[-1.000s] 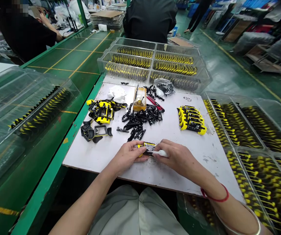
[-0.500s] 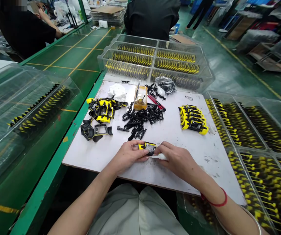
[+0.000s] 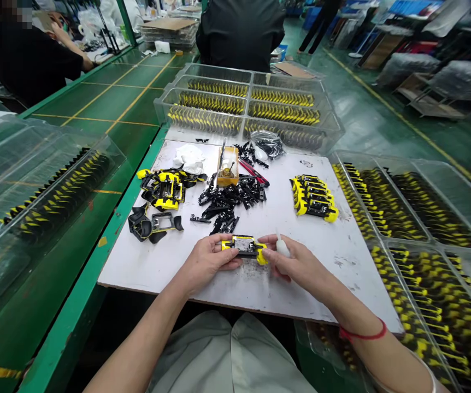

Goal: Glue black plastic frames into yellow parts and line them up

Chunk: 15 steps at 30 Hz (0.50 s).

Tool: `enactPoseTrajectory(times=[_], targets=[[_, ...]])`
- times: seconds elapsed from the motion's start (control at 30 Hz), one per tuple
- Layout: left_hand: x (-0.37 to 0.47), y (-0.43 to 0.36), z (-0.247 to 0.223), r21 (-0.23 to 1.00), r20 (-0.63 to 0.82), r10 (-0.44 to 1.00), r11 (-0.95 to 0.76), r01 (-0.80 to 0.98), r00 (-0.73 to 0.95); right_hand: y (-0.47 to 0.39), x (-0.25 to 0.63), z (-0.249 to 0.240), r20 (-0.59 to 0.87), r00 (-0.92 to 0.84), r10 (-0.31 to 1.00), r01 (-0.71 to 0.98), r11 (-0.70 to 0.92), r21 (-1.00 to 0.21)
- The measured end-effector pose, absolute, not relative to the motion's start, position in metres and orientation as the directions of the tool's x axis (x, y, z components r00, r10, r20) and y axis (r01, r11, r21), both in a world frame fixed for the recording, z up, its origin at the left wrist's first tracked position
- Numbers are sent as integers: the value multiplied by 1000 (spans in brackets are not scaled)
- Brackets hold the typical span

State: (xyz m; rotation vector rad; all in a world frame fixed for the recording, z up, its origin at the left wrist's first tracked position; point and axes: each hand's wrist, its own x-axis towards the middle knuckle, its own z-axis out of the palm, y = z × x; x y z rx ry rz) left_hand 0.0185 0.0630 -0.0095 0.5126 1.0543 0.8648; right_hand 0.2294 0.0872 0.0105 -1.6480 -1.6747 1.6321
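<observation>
A yellow-and-black plastic frame (image 3: 245, 253) is held level above the near part of the white board. My left hand (image 3: 206, 261) pinches its left end, thumb on the front. At its right end are the thumb and fingers of my right hand (image 3: 301, 266), which also keeps a small white bottle with a thin nozzle (image 3: 283, 248) tucked in it, nozzle pointing up. Just beyond lies a heap of small black parts (image 3: 229, 204). Loose yellow-and-black pieces (image 3: 165, 188) lie left of it, and a row of similar frames (image 3: 314, 197) stands to the right.
Clear divided trays with yellow-and-black parts stand behind the board (image 3: 248, 103), at right (image 3: 387, 240) and at left (image 3: 112, 146). On the white board (image 3: 170, 265) are a yellowish box (image 3: 228, 173), red tweezer-like tools (image 3: 254, 173), crumpled white tissue (image 3: 189, 158) and a plastic bag (image 3: 267, 143). Other people sit beyond.
The white bottle has swung from lying low along the frame to nozzle-up in my right hand. That hand has moved to the frame's right end, and the frame now shows more fully.
</observation>
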Motion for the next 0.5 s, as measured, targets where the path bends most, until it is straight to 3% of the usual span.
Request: enactPoseTrajectory(times=[0.5], targets=[[20,63,-5,779,-499,826,560,-281,263,81,216,10,-603,-356,714,217,-564,-796]])
